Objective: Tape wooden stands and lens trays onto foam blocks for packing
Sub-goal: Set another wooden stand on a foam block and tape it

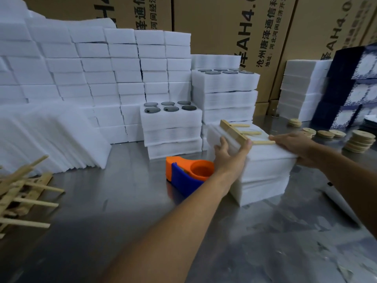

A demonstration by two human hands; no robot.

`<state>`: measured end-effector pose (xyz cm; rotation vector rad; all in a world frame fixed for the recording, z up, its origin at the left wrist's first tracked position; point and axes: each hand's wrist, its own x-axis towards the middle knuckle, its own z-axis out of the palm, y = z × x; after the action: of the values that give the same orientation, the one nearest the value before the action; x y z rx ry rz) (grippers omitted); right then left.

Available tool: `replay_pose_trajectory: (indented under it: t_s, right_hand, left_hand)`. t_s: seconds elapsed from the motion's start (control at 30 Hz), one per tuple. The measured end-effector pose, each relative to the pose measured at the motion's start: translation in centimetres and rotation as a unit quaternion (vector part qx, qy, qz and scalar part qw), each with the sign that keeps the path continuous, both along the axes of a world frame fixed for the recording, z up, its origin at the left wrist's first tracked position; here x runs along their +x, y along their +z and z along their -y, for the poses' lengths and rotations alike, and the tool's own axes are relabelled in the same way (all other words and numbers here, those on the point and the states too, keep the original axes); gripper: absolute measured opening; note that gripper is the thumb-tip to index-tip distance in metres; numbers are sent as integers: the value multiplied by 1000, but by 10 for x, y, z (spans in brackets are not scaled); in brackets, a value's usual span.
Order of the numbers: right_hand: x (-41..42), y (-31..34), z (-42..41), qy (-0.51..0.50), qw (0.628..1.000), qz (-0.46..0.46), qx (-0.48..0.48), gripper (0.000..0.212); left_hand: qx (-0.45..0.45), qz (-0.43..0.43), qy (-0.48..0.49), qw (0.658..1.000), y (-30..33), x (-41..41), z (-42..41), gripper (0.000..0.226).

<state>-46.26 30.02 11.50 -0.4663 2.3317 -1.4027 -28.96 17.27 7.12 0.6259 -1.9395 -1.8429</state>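
Observation:
A white foam block is tilted up off the steel table, with a wooden stand of one bar and three pegs lying on its top face. My left hand grips the block's left edge, thumb on the wooden bar's end. My right hand holds the block's right side, fingers laid over the top near the nearest peg. An orange and blue tape dispenser sits on the table just left of my left wrist. Foam lens trays with dark round lenses are stacked behind.
A loose pile of wooden stands lies at the left edge. Thin foam sheets lean at left; stacked foam blocks and cardboard boxes fill the back. Round wooden discs and dark blue boxes stand at right.

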Motion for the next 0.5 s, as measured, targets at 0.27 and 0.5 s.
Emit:
replay_pose_trajectory:
  t_s: [0.27,0.5]
  right_hand:
    - [3,6,17,53,968,-202,139,36]
    - [23,31,33,23,932,-320,170,26]
  left_hand:
    - [-37,32,-40,998,2,7,4,95]
    - [-174,-21,38,984,-1,53,38,69]
